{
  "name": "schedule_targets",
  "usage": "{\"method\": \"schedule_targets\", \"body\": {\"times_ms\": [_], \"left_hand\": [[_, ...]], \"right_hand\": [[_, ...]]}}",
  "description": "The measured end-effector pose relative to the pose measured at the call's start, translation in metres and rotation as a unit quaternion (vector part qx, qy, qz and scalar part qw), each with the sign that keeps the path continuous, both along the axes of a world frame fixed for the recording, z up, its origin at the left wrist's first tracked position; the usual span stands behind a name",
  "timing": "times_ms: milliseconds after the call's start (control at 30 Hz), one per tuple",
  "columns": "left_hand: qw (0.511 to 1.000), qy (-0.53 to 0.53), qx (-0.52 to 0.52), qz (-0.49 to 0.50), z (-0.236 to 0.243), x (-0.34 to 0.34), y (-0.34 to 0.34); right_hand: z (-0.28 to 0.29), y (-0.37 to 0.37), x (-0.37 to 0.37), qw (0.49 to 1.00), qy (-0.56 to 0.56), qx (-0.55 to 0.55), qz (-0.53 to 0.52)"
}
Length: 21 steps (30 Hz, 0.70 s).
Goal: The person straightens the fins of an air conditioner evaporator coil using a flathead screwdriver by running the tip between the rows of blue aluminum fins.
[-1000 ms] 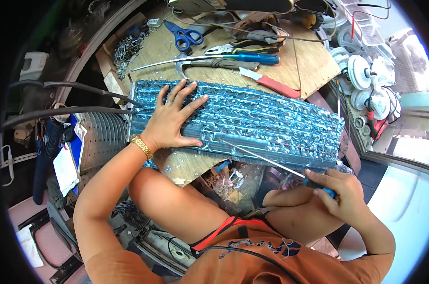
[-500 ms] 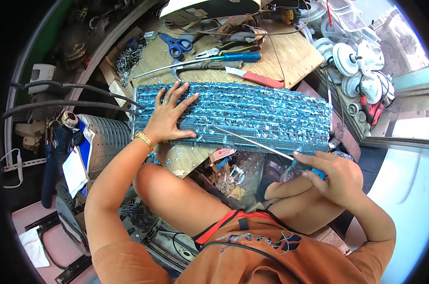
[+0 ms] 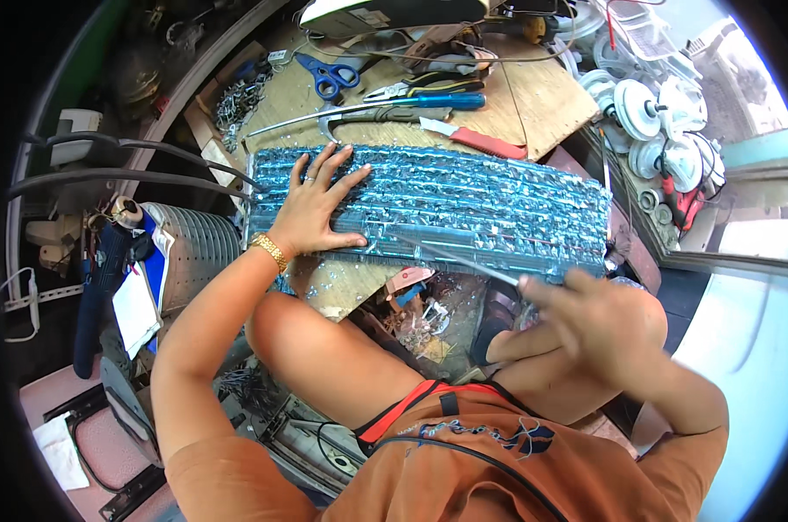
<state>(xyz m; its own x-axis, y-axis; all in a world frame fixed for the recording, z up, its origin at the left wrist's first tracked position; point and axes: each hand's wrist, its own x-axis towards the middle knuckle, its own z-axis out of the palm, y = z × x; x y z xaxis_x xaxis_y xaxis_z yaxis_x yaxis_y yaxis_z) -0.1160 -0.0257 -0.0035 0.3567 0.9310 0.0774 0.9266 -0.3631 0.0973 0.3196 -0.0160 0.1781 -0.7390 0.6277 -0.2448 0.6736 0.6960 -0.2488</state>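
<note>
A wooden counter (image 3: 546,104) is carrying a long blue finned block (image 3: 472,191) along its near side. The left hand (image 3: 320,209) is lying spread on the block's left end, gripping nothing; the blurred right hand (image 3: 585,322) is apparently clasping a thin metal tool (image 3: 481,266). Work seems well advanced: far rows are showing ruffled fins, while a smooth near strip is seemingly awaiting treatment. At far right, a white lattice basket (image 3: 644,36) is standing, contents unclear.

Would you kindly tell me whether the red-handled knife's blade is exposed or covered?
Exposed: the bare, pale blade projects from the red handle, with nothing over it.
</note>
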Motion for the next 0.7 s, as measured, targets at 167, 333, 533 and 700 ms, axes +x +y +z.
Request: {"method": "schedule_targets", "body": {"times_ms": [167,333,533,700], "left_hand": [[1.000,-0.003,0.005,-0.004,0.002,-0.002,0.006],[1.000,0.008,-0.001,0.005,0.001,-0.006,0.002],[1.000,-0.001,-0.009,0.000,0.000,0.002,0.000],[1.000,-0.014,-0.012,0.001,0.000,0.003,0.000]], "right_hand": [[-0.020,0.019,0.037,0.985,0.091,-0.132,-0.057],[-0.021,0.018,0.045,0.986,0.102,-0.112,-0.075],[-0.025,0.046,0.043,0.982,0.106,-0.149,-0.046],[-0.004,0.066,0.020,0.996,0.020,-0.081,0.021]]}}
